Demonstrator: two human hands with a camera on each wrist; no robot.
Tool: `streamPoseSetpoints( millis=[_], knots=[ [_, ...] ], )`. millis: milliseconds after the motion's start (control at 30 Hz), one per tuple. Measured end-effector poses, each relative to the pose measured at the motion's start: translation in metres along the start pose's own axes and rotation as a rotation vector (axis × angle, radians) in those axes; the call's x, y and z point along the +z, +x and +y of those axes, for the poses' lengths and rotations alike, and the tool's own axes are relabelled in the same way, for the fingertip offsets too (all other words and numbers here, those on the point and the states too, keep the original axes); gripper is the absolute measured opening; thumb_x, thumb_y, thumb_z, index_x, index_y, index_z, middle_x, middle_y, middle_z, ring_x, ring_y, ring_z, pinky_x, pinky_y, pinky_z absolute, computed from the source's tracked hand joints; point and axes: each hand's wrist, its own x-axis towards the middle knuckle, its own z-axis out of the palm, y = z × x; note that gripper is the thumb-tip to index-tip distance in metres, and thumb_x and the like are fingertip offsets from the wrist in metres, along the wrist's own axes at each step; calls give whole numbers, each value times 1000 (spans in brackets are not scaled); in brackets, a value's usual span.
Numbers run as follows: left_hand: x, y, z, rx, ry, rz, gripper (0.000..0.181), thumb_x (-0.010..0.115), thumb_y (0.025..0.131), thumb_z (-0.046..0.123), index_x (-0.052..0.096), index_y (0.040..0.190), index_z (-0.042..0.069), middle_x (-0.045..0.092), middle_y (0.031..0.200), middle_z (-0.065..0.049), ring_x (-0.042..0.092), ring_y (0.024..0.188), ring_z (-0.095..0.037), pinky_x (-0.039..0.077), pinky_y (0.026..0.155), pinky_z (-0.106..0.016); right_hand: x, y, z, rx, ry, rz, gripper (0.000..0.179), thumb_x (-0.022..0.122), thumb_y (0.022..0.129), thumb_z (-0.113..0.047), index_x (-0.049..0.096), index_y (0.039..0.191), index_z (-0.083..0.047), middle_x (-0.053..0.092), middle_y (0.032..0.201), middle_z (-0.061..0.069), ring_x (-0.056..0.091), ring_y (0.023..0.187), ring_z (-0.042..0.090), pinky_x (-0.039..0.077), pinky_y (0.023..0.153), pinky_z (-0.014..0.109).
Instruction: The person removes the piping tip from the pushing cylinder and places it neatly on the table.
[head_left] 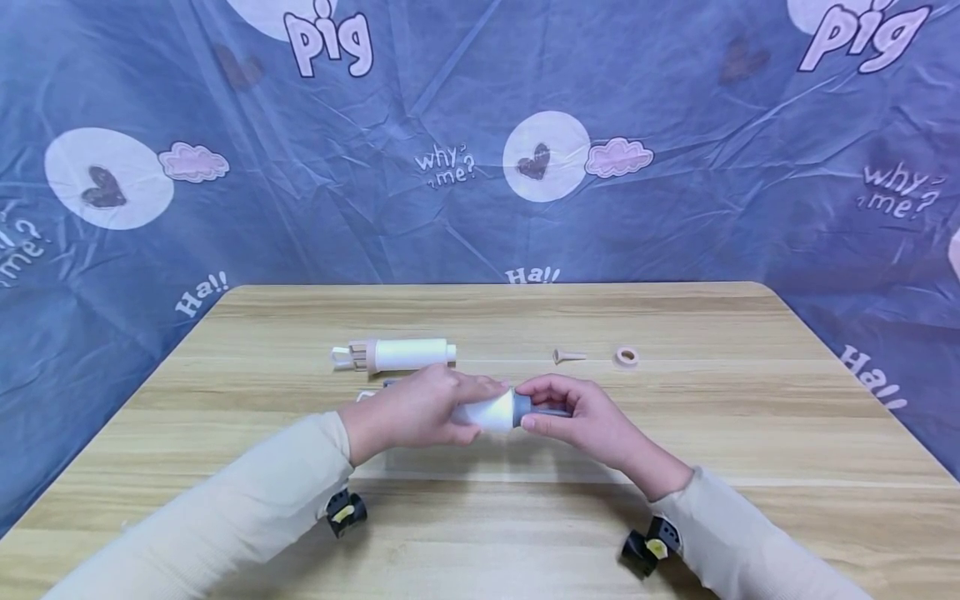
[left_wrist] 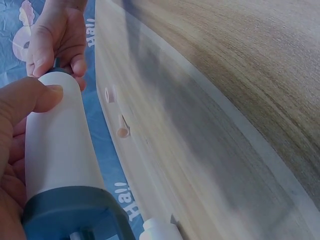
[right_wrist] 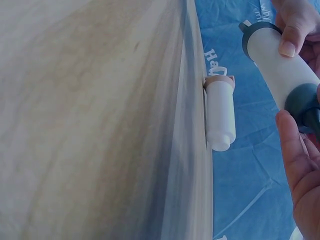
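Observation:
My left hand (head_left: 420, 410) grips a white syringe-like tube (head_left: 486, 413), thumb along its side. The tube lies nearly level above the table, with a dark grey collar (left_wrist: 67, 202) at its left end. On its right end sits a grey nozzle cap (head_left: 521, 407), narrowing to a thin spout. The right hand (head_left: 581, 417) pinches this cap between thumb and fingers, which partly hide it in the right wrist view. Behind the left hand lies a second white tube (head_left: 411, 354) with a pinkish-beige collar and a pale handle.
On the wooden table (head_left: 480, 542), a small beige cone-shaped nozzle (head_left: 568, 356) lies right of the second tube. Further right is a beige ring (head_left: 626, 357). A blue printed cloth (head_left: 465, 217) hangs behind the table's far edge.

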Motion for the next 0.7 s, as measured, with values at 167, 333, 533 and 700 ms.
streamPoseSetpoints(
  millis=[167,333,533,700],
  knots=[
    [1,0,-1,17,5,13,52,73,77,15,57,124,1,61,121,-13,61,107,-25,51,86,-29,0,1,1,-15,-6,-3,35,70,80,-7,59,111,5,65,99,18,63,88,12,53,76,25],
    [2,0,-2,18,1,19,51,73,77,15,58,124,2,61,121,-13,62,105,-24,52,83,-28,0,1,0,-7,-24,6,38,72,77,-6,60,111,3,65,99,17,62,88,11,52,75,24],
    [1,-1,-3,6,-8,8,51,72,77,15,58,125,2,61,122,-12,62,105,-24,52,82,-26,1,1,0,-3,-32,28,40,75,74,-5,61,110,3,66,99,17,62,88,10,52,75,24],
    [1,-1,-3,6,-10,16,51,72,77,15,58,124,2,61,121,-12,63,104,-23,52,81,-26,3,1,0,-26,-51,45,39,76,73,-5,62,109,2,67,100,16,63,90,11,52,76,25]
  ],
)
